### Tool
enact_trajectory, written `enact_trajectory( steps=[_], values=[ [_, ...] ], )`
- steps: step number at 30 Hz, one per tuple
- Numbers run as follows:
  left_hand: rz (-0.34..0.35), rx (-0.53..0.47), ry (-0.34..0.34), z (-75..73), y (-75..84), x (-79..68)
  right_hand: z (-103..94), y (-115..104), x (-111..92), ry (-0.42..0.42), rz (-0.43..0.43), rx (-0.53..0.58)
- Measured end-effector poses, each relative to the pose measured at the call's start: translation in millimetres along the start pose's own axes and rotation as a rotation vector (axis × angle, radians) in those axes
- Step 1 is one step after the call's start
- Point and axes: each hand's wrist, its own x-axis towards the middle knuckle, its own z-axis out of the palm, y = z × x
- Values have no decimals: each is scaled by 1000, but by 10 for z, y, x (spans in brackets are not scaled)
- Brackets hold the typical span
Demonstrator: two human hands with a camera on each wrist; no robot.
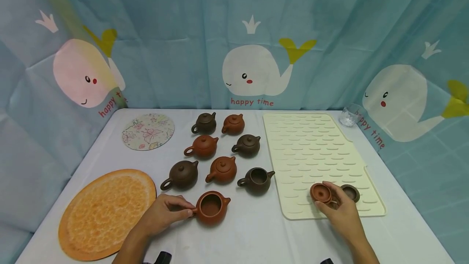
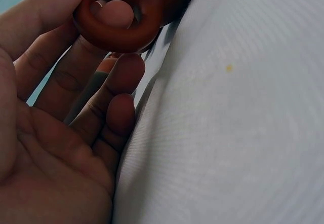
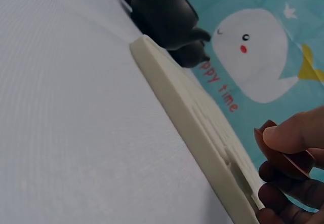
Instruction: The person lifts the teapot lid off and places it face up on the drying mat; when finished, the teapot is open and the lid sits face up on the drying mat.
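Nearest the camera, your left hand (image 1: 166, 215) pinched the looped handle (image 2: 109, 40) of a smooth reddish teapot (image 1: 212, 218) between thumb and fingers, with the lower fingers loosely bent beneath the loop. That teapot sat open-topped near the front of the white tablecloth (image 1: 256, 237), its round belly beside your hand and its short spout pointing right.

Your right hand (image 1: 341, 211) grasped a small round reddish lid (image 1: 319, 192) by its edge, thumb on the near side and fingertips on the far side, its ringed underside turned up over the cream mat (image 1: 307, 154). Just beyond those fingers, a dark lid (image 1: 350, 193) lay on the mat, which bore rows of short raised ridges. Your forearms slanted inward from the lower left and lower right.

Behind the reddish teapot stood an open-topped dark teapot (image 1: 257, 188), then six lidded teapots (image 1: 222, 170), three dark and three reddish. To the left lay a round bread-patterned mat (image 1: 108, 215) and a floral disc (image 1: 148, 131); a clear glass (image 1: 349, 117) stood at the far right, before a blue whale-print curtain (image 1: 165, 72).
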Motion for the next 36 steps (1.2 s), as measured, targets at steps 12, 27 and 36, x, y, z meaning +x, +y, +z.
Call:
enact_trajectory(
  steps=[12, 27, 36],
  values=[
    [13, -3, 2, -2, -25, 0, 22, 25, 8, -40, 59, -198],
    [-49, 40, 21, 6, 3, -11, 44, 51, -19, -18, -62, -203],
    [-75, 49, 60, 4, 56, -31, 24, 71, -56, -33, -115, -236]
  ],
)
